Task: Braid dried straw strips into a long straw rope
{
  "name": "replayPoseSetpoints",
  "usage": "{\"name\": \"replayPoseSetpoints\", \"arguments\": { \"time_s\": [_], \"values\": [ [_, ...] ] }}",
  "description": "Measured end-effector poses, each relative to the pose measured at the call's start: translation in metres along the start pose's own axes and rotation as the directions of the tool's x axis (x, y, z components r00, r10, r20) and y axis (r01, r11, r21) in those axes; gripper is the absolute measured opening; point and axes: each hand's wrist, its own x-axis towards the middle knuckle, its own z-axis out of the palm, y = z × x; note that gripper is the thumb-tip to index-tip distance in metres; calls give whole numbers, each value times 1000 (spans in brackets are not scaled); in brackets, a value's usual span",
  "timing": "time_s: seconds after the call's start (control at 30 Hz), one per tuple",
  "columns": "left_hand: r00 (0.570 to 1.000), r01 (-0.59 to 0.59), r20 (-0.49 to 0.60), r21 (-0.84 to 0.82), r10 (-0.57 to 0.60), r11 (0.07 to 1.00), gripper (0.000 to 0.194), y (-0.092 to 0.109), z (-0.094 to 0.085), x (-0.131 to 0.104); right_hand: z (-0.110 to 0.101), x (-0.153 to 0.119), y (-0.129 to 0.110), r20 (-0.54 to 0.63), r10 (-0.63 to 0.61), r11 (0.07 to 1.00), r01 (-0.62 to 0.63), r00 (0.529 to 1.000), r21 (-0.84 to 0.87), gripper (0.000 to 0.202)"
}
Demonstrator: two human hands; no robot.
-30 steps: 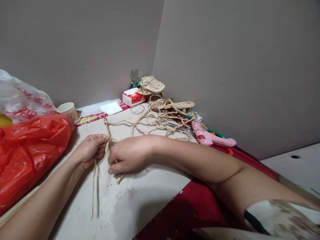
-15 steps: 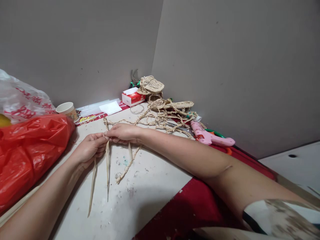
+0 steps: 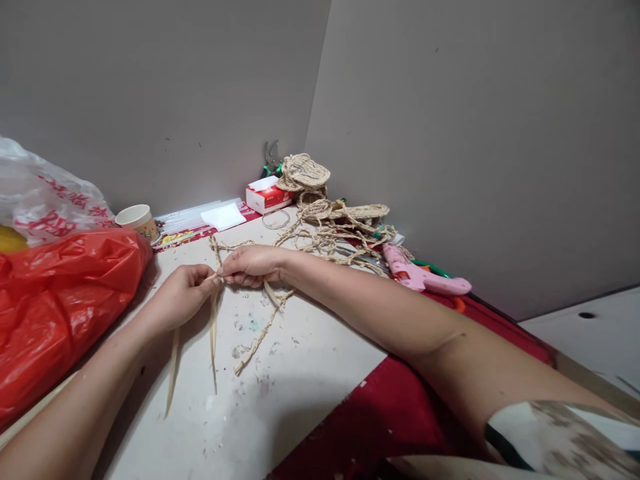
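A straw braid (image 3: 215,248) lies on the white board, its worked end meeting my fingertips. My left hand (image 3: 185,293) is closed in a pinch on a straw strand at the braid's near end, and a long flat strand (image 3: 173,373) trails below its palm. Close beside it, my right hand (image 3: 250,263) pinches the straw from the other side, with another strand (image 3: 271,293) sticking out under its fingers. Between the hands, a loose strand (image 3: 213,340) hangs down over the board. A finished braid end (image 3: 257,343) lies just right of it.
Braided straw cord (image 3: 330,233) is heaped behind my right arm, below a coiled woven piece (image 3: 305,172) and a tissue pack (image 3: 269,195). A pink glue gun (image 3: 425,277) lies right. Left are a paper cup (image 3: 137,220) and a red plastic bag (image 3: 75,293). Walls stand behind.
My fingertips have drawn slightly apart, with the straw stretched between them. The strand under my left hand has swung left, and the one under my right hand has shifted right.
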Motion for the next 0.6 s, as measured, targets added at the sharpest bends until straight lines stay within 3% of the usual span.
{"name": "replayPoseSetpoints", "arguments": {
  "time_s": [0.2,0.37,0.43,0.5,0.6],
  "values": [
    [998,-33,-37,470,57,882,28,15,-8,-9,15,-4,-4,-157,-13,997,25,987,74,18],
    [997,17,-66,679,37,733,34,22,19,-19,24,-2,-2,-230,-2,978,50,973,202,26],
    [996,42,-88,735,34,677,35,26,27,-24,23,-1,-1,-208,14,973,35,978,227,30],
    [998,17,-51,718,28,696,30,32,29,-27,20,-1,-2,-146,25,966,14,989,258,28],
    [995,-79,93,533,35,843,27,37,20,-28,13,-3,-5,-46,20,958,-6,999,288,23]
  ]
}}
